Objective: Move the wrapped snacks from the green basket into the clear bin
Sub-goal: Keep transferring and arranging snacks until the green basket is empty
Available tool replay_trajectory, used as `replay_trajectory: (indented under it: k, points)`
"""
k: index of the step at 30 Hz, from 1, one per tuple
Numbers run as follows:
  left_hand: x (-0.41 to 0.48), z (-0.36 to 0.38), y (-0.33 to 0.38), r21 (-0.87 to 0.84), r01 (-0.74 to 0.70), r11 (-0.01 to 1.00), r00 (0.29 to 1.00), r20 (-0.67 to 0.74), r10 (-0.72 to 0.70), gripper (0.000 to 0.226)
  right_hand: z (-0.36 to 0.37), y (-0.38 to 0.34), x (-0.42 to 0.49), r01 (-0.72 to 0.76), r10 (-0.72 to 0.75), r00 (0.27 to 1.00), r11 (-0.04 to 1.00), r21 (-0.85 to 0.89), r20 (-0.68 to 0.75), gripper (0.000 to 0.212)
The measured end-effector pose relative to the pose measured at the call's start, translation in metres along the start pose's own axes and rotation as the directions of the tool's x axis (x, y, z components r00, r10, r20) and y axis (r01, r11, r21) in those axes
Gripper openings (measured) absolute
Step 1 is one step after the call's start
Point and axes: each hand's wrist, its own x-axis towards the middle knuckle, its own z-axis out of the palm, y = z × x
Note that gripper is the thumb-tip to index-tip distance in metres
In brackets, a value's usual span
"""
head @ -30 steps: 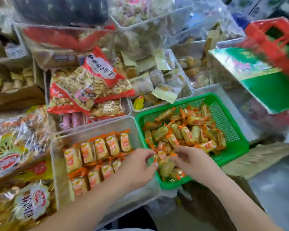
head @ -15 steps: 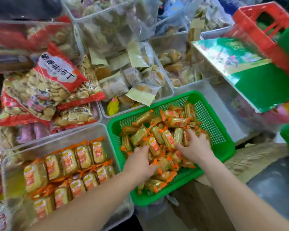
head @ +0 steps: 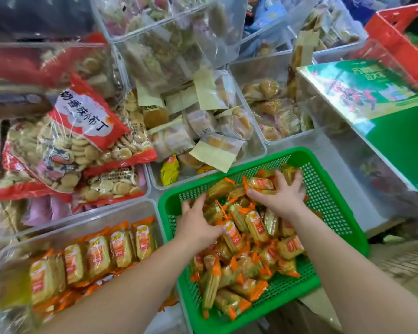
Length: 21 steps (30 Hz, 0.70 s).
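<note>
Had both hands down in the green perforated plastic basket (head: 328,203) at the near right, on its loose heap of small snacks in yellow-and-orange wrappers (head: 256,225). Laid the left hand (head: 198,227) palm-down on the left side of the heap, fingers nearly straight and close together, resting on packs with none gripped. Splayed the right hand (head: 282,196) wide over the far part of the heap, fingertips touching wrappers, nothing held. Found rows of the same snacks (head: 121,249) standing in the clear rectangular plastic bin (head: 82,226) just left of the basket. Saw red-edged bags of small round biscuits (head: 82,145) beyond that bin, far left.
</note>
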Motion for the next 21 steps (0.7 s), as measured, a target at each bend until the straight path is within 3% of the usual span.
replay_trajectory:
  k: [5,9,13,16,21]
  points:
    - [0.009,0.011,0.006,-0.099,-0.095,0.991,0.995,0.024,0.098,0.115,-0.001,0.006,0.018,0.028,-0.028,1.000,1.000,-0.009,0.005,0.136]
    - [0.011,0.013,0.018,-0.041,-0.125,0.991,0.990,0.066,0.128,0.089,-0.004,0.002,0.018,0.126,-0.114,0.990,0.980,-0.151,0.084,0.124]
    - [0.010,0.015,0.023,-0.038,-0.164,0.986,0.978,0.123,0.167,0.083,-0.004,-0.001,0.018,0.197,-0.162,0.974,0.951,-0.239,0.158,0.117]
    - [0.004,0.014,0.020,-0.175,-0.113,0.978,0.975,0.171,0.143,0.084,-0.015,-0.010,0.014,0.264,-0.216,0.956,0.927,-0.265,0.197,0.107]
    - [-0.010,0.010,0.011,-0.421,0.022,0.907,0.980,0.187,0.063,0.089,-0.013,-0.019,-0.015,0.397,-0.341,0.883,0.909,-0.127,0.321,0.109]
